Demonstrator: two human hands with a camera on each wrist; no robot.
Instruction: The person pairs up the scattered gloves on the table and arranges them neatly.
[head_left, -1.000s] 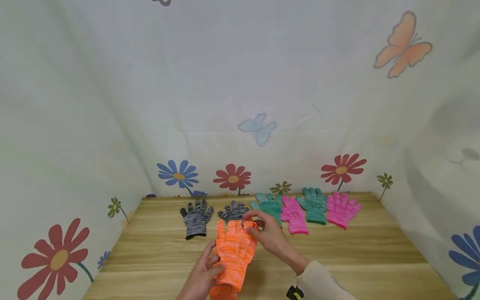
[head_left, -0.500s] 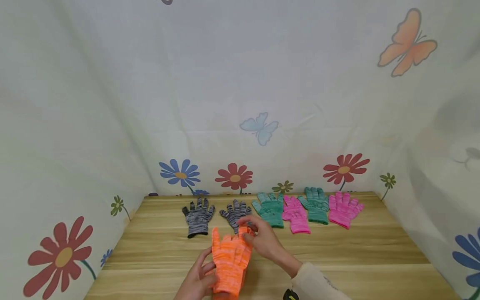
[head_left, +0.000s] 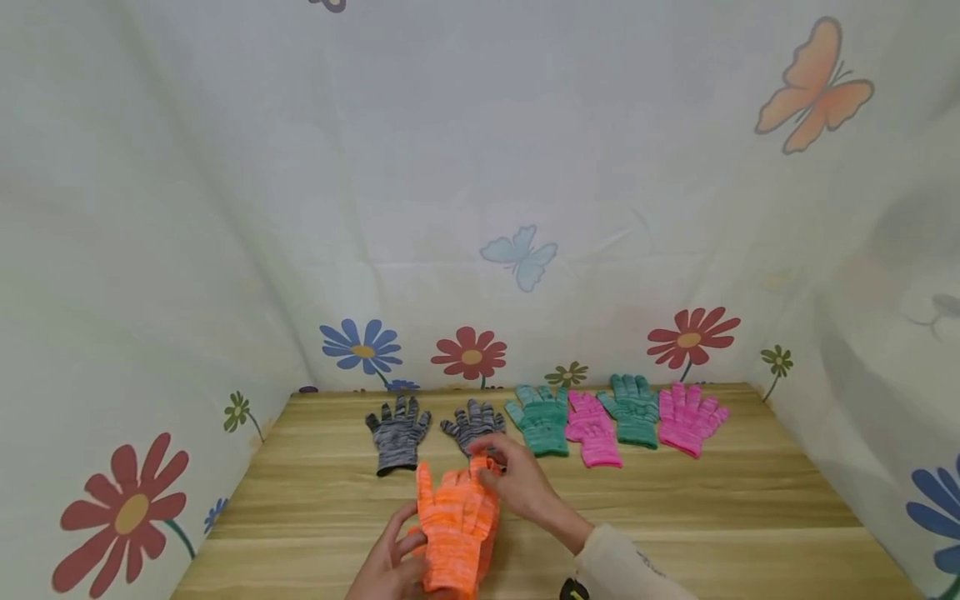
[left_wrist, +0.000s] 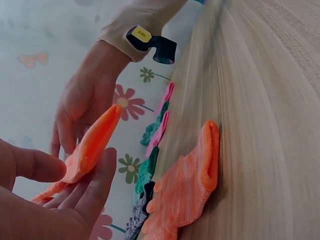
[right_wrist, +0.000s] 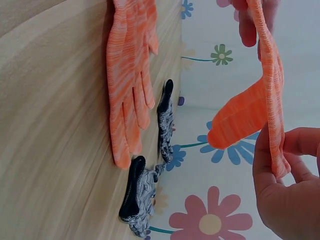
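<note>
An orange knit glove (head_left: pixel 453 521) is held up between both hands, its fingers toward the back. My left hand (head_left: pixel 388 558) pinches it near the cuff, thumb on one face and fingers behind. With thumb and fingertips, my right hand (head_left: pixel 523 483) pinches the glove's finger ends on the right side. One finger of the glove sticks out apart on the left, and the right wrist view shows the held glove (right_wrist: pixel 272 90) edge-on. A second orange glove (left_wrist: pixel 185 185) lies flat on the table below, mostly hidden in the head view.
Along the back of the wooden table (head_left: pixel 315 517) lie two grey-black gloves (head_left: pixel 399 437), two green gloves (head_left: pixel 546 422) and two pink gloves (head_left: pixel 686 419). A white curtain (head_left: pixel 420 167) printed with flowers and butterflies surrounds the table. A black band (left_wrist: pixel 150 42) sits on the right wrist.
Both hands and the held glove have moved down and slightly left, uncovering more of the second grey-black glove. The glove's left finger now stands apart from the others.
</note>
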